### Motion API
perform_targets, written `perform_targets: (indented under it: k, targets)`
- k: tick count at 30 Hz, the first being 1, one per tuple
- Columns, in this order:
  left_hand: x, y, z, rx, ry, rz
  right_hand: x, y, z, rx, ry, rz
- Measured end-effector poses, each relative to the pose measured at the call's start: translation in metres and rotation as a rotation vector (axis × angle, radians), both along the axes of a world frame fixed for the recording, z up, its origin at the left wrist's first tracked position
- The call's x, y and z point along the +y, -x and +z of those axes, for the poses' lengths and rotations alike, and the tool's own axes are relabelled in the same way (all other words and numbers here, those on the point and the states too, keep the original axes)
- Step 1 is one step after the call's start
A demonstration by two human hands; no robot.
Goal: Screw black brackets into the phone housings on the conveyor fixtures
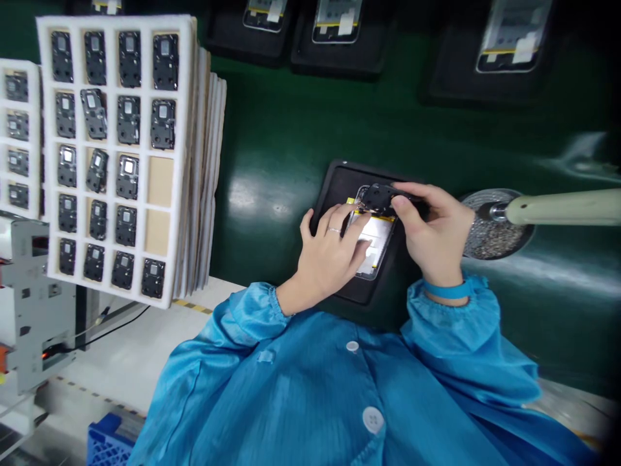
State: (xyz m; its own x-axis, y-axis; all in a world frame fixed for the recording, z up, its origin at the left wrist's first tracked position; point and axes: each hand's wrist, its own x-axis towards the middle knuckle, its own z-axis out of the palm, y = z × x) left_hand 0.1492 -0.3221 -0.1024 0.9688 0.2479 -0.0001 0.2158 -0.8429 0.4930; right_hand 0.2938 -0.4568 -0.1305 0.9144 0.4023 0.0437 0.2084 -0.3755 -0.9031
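Phone (373, 243) lengthwise toward upper left

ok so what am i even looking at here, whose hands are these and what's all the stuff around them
This is a single picture from a camera worn on a person's head, looking down at their own two hands, so the blue coat at the bottom is the wearer's.

The hands work over a green belt. On it sits a black tray holding an open phone, back side up. The left hand lies flat on the phone. The right hand pinches a small black part at the phone's top end.

To the left stands a white foam rack with rows of similar black parts; a few pockets are bare. More trays with phones lie further up the belt. To the right, a pale arm reaches over a round dish of tiny metal bits, probably screws.
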Motion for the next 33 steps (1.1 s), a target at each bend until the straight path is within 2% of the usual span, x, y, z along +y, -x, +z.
perform_targets:
  k: [4, 7, 10, 13, 17, 21, 27, 33]
  targets:
    - [0.004, -0.008, 0.002, -0.216, 0.341, 0.144, 0.004, 0.005, 0.003, 0.012, -0.118, -0.082]
    - [0.004, -0.020, 0.002, -0.341, 0.768, 0.254, 0.009, 0.010, 0.011, 0.016, -0.257, -0.132]
    - [0.000, -0.031, 0.001, -0.270, 1.249, 0.289, 0.014, 0.014, 0.018, 0.034, -0.373, -0.127]
    - [-0.004, -0.036, 0.001, -0.191, 1.506, 0.328, 0.015, 0.017, 0.021, 0.020, -0.362, -0.120]
    - [-0.007, -0.038, 0.001, -0.231, 1.612, 0.375, 0.014, 0.017, 0.020, -0.021, -0.323, -0.109]
    - [-0.008, -0.039, 0.002, -0.218, 1.630, 0.415, 0.013, 0.017, 0.020, -0.064, -0.303, -0.082]
    - [-0.010, -0.041, 0.004, -0.237, 1.630, 0.474, 0.010, 0.017, 0.018, -0.155, -0.137, -0.082]
    - [-0.013, -0.041, 0.001, -0.244, 1.634, 0.490, 0.010, 0.018, 0.014, -0.169, -0.181, -0.076]
